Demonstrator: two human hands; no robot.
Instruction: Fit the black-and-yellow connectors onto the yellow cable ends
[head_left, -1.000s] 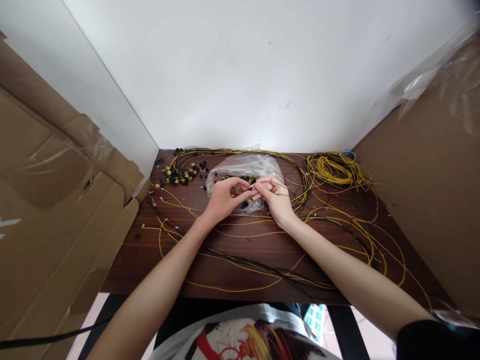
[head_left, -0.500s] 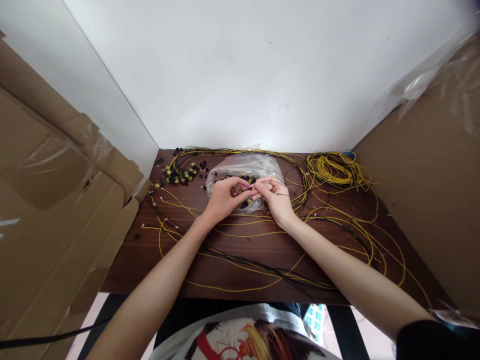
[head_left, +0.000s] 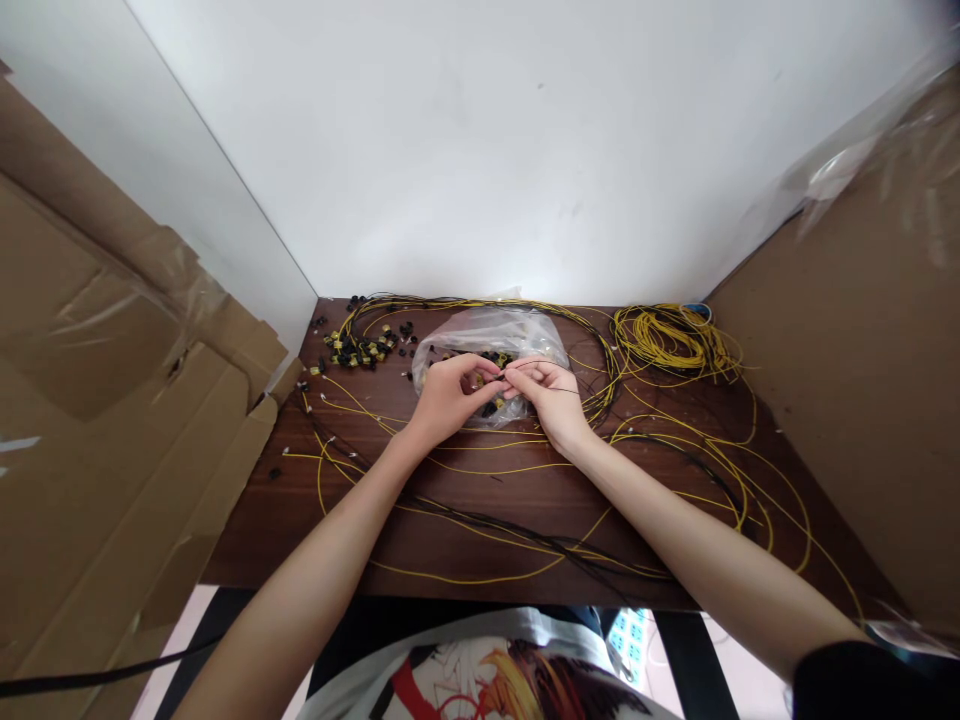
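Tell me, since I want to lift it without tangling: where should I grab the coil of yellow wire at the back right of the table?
Probably best to take the yellow wire coil across its bundled near rim, coming from above and the front. The loops lie flat and gathered there, while loose strands trail off toward the table edge on the right. Both hands, left hand and right hand, are busy.

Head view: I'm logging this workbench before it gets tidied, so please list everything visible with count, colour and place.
dark brown wooden table: one, centre.
clear plastic bag of small parts: one, under the hands.
small black and yellow connectors: a pile, too many to count, table's far left.
coil of yellow wire: one, far right.
loose yellow and black wires: many, spread across the table.
brown cardboard sheets: several, left; another at right.
white wall: behind.
left hand: fingers pinched on a small part, over the bag.
right hand: pinching a thin black wire.
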